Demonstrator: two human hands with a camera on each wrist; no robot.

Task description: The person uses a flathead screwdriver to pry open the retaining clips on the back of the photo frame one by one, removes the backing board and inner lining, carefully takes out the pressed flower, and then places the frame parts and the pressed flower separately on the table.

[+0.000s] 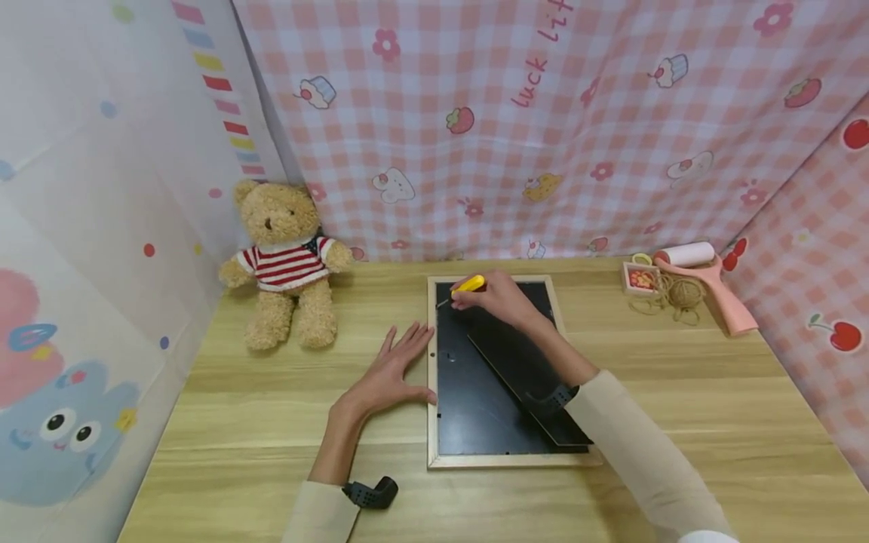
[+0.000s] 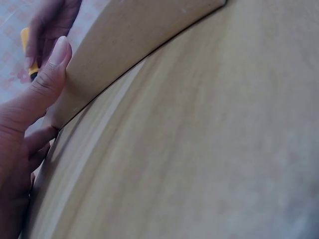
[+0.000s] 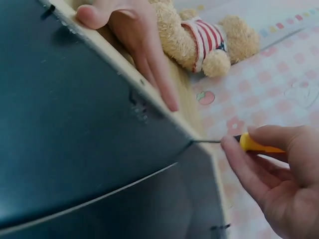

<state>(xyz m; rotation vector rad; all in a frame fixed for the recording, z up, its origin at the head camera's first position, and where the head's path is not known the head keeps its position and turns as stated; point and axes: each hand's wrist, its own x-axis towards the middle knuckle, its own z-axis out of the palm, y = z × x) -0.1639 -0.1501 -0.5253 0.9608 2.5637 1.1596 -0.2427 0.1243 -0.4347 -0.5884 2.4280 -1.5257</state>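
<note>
Hands: right (image 1: 498, 298) pinches yellow screwdriver (image 1: 468, 285); left (image 1: 394, 369) steadies wooden frame (image 1: 431, 422).

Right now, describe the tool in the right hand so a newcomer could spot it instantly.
Start at the wooden table and find the picture frame lying face down at its middle, black backing up. At the frame's far left corner, the right hand pinches a small screwdriver, its thin metal tip at that corner. Its bright yellow handle sets it apart from the pink lint roller and twine ball at the table's far right.
</note>
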